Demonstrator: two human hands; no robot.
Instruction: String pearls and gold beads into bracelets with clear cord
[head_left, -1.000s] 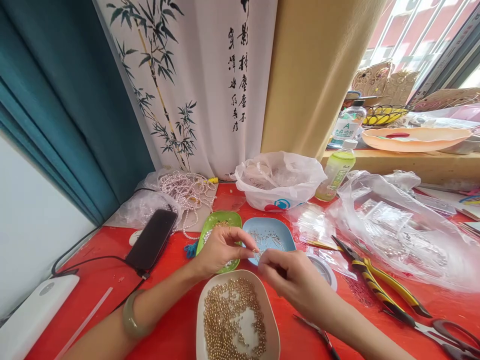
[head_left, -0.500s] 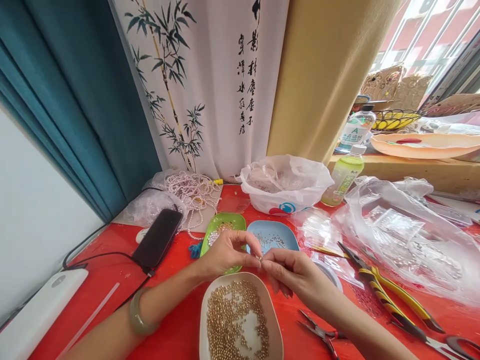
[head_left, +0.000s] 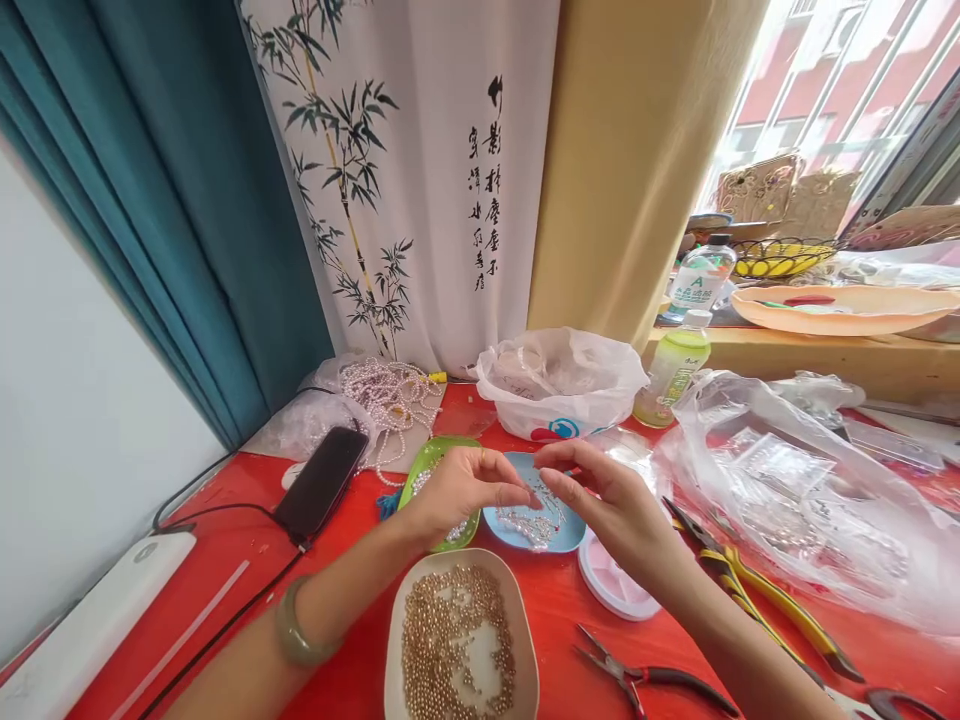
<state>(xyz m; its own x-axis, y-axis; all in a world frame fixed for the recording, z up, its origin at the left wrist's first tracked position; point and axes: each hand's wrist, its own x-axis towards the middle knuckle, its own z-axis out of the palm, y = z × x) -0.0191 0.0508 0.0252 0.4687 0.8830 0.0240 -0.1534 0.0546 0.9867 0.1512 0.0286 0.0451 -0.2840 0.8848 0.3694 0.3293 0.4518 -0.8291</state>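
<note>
My left hand is above the green tray and the edge of the blue tray, thumb and forefinger pinched on something too small to make out. Facing it, my right hand curls thumb and forefinger together over the blue tray's right side; what they hold is hidden. A small gap separates the two hands. Below the fingertips, a clear beaded strand lies in the blue tray among small metal pieces. Gold beads fill much of the cream tray nearer to me.
Red-handled pliers and a round pink case lie at the right, with yellow-black pliers and plastic bags beyond. A phone, pearl strands, a bag-lined bowl and a bottle stand around the trays.
My hands, whose fingertips met before, are now slightly apart. The beaded strand now shows in the blue tray, and the round pink case is more exposed. The view has shifted a little.
</note>
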